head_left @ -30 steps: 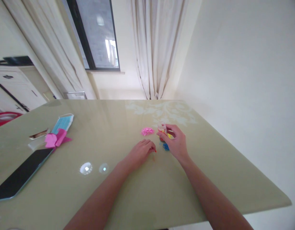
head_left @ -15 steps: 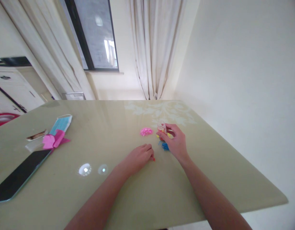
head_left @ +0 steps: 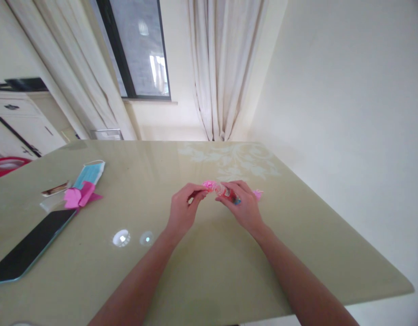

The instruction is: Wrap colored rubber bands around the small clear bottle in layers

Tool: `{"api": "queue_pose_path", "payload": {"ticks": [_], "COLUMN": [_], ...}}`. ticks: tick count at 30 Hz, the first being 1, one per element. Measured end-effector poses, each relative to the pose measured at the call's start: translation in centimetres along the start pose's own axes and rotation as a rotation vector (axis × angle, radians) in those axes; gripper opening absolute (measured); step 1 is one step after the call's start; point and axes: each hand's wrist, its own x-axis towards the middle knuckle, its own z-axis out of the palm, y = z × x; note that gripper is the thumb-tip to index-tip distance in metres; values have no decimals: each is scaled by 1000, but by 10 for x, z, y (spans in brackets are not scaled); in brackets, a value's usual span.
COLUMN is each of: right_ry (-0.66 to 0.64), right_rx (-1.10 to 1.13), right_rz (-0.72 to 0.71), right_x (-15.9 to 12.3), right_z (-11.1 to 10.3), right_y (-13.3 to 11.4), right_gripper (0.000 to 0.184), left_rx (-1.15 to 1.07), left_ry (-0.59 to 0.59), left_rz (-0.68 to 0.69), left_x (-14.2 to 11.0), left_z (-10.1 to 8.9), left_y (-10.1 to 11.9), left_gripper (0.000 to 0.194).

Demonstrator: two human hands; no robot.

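My right hand (head_left: 245, 206) is closed round a small clear bottle (head_left: 225, 192) with red contents. The bottle is tilted, its glassy end toward my left hand (head_left: 185, 206). The fingertips of that left hand are pinched together close to the bottle's end, with a tiny orange-red piece (head_left: 211, 190) at their tips, too small to name. Just behind the fingertips lies a small pink heap (head_left: 208, 184) of fine strands or bands. A bit of blue (head_left: 237, 201) shows under the right hand, and another pink thing (head_left: 258, 194) lies beyond its knuckles, partly hidden.
On the left of the glossy table (head_left: 127, 280) lie a blue face mask (head_left: 90, 174), pink folded paper (head_left: 80, 195), a thin brown-and-white strip (head_left: 55, 188) and a long dark flat panel (head_left: 32, 244). A wall (head_left: 358, 136) runs along the right.
My left hand has lifted off the table and moved forward with the orange-red piece, up to the bottle. My right hand has tipped the bottle toward it.
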Motion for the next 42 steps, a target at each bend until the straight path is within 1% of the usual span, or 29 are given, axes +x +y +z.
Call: {"api": "queue_pose_path", "payload": {"ticks": [1,3,6,8,10,12,16,18,20,21,23,25,27,30,33,35,38,42], "right_ry": [-16,-51,-84,-92,-90,-87,-61,-45,-42,-46,-53,-47,-50,-70,-42,-9,14,19], "right_rx": [-10,-20,-25,-22,-13,7,125,279,464,540,636,692,739,781,768,683,504,313], "right_rz": [-21,-57,-95,-102,-95,-70,39,146,259,304,357,381,402,445,485,485,455,368], "right_x": [-2,-5,-8,-8,-8,-7,-5,-4,-2,-1,0,1,1,1,2,2,1,-2], "right_z": [2,5,7,7,7,6,6,7,9,9,9,9,9,10,10,11,11,12], "right_y": [-1,-2,-3,-4,-5,-6,-6,-6,-5,-5,-4,-3,-3,0,6,12,20,28], "right_gripper": [35,34,33,34,34,33,32,33,35,36,36,35,36,42,44,41,39,37], "left_rx": [15,83,224,320,395,424,364,308,252,222,165,119,65,-33,-95,-133,-207,-265], "left_ry": [21,24,-31,-61,-81,-91,-84,-40,-5,-16,-103,-187,-216,-153,-58,-11,57,136], "left_rz": [39,145,323,410,450,464,470,425,321,263,170,114,55,-34,-96,-161,-263,-291], "left_x": [-1,-4,-7,-8,-8,-8,-9,-9,-10,-10,-12,-13,-14,-14,-9,-3,6,14], "left_z": [-1,-1,-1,-2,-4,-5,-4,-2,3,5,11,16,21,26,23,17,4,-8], "left_y": [2,4,2,-2,-6,-8,-5,-2,-1,-1,-3,-5,-6,-6,-8,-9,-13,-20], "left_gripper": [14,17,21,24,27,30,35,35,36,41,56,65,62,52,47,47,45,46]}}
